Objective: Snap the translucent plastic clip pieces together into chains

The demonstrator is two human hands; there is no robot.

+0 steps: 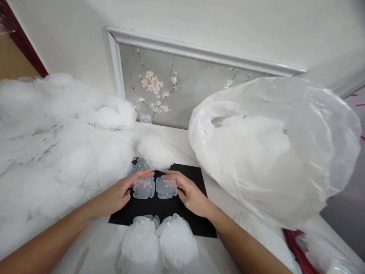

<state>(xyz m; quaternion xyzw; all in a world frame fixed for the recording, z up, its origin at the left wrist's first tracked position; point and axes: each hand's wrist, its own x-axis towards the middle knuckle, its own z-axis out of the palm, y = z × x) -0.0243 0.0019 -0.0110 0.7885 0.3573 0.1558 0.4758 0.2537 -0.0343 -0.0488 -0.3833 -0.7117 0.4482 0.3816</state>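
Note:
Two thin translucent plastic pieces with notched edges lie side by side over a black mat (176,224). My left hand (118,196) is at the left piece (144,188), fingers stretched along its far edge and thumb by its near left side. At the right piece (167,188), my right hand (191,192) reaches in from the right, its fingers extended across the far edge and its thumb apart from them. Some fingers are partly hidden. Just beyond the fingertips sits a small stack of similar pieces (156,152).
Two stacks of translucent pieces, a left one (139,239) and a right one (178,241), stand at the near edge. A large heap (65,152) covers the left side. At right is an open clear plastic bag (308,163) holding more pieces. A framed blossom picture (182,87) is behind.

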